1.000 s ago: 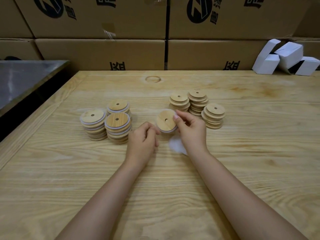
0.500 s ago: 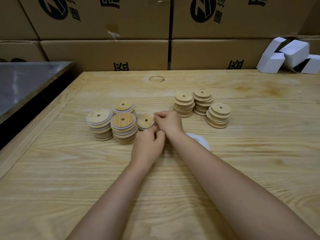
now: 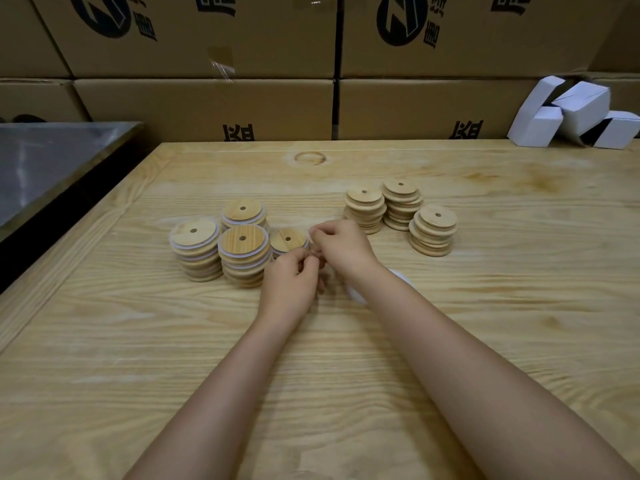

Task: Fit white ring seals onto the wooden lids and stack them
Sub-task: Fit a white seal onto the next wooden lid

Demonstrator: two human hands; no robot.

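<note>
lid [image 3: 287, 239] | round, pale wood grain | small centre hole | white-edged rim

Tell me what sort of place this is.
Probably a warehouse or packing workroom: printed cardboard cartons stacked behind the table, small white boxes at its far corner, and wooden lids sorted in stacks.
</note>
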